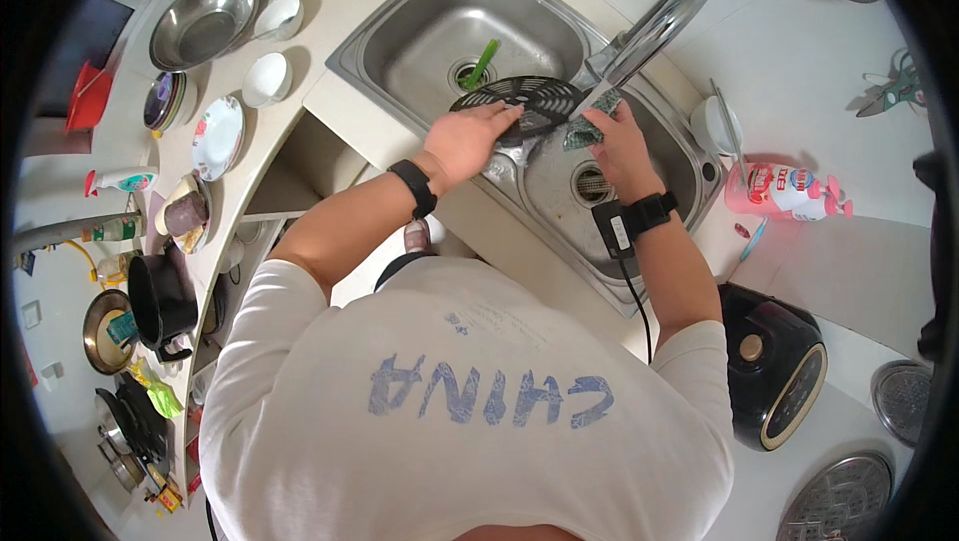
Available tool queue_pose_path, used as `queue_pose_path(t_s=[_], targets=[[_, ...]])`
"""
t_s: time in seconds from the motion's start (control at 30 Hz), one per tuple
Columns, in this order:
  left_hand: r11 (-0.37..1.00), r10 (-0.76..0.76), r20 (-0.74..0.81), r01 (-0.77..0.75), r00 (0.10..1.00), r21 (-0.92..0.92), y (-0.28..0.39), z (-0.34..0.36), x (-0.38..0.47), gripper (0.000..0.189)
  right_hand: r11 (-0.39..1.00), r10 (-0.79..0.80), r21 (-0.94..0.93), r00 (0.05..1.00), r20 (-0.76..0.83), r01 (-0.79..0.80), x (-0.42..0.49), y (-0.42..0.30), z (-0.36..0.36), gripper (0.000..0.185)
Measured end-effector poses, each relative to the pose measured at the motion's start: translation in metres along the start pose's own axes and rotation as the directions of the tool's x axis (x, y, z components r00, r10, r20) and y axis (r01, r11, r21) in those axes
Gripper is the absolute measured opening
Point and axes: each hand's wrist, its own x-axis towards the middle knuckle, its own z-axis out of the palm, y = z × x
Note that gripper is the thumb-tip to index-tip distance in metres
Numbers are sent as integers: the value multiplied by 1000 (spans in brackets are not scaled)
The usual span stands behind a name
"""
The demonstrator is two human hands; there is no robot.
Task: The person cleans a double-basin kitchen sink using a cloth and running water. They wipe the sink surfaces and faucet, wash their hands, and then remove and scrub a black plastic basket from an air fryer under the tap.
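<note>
A round black slotted rack tilts over the divider of a double stainless steel sink. My left hand grips its near left edge, with the fingers over the slats. In my right hand is a dark green checked cloth, bunched beside the rack's right side. Water runs from the chrome faucet between the rack and the cloth. A green vegetable stalk lies at the left basin's drain. Below my right hand is the right basin's drain strainer.
A white bowl with chopsticks and pink pump bottles stand right of the sink. A black air fryer sits nearer me. Along the left counter are a steel basin, a white bowl, a plate and a black pot.
</note>
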Motion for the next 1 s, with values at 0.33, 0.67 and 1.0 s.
queue_pose_path(t_s=[0.33, 0.67, 1.0], targets=[[267, -440, 70, 205, 895, -942, -26, -23, 10, 26, 789, -401, -516, 916, -22, 333, 7, 14, 19, 45], [150, -395, 100, 172, 913, -974, -4, -2, -5, 32, 70, -476, -963, 857, 198, 261, 19, 33, 22, 38], [285, -326, 138, 237, 935, -929, -8, 2, -5, 19, 256, -589, -667, 660, 467, 699, -14, 37, 78, 29]])
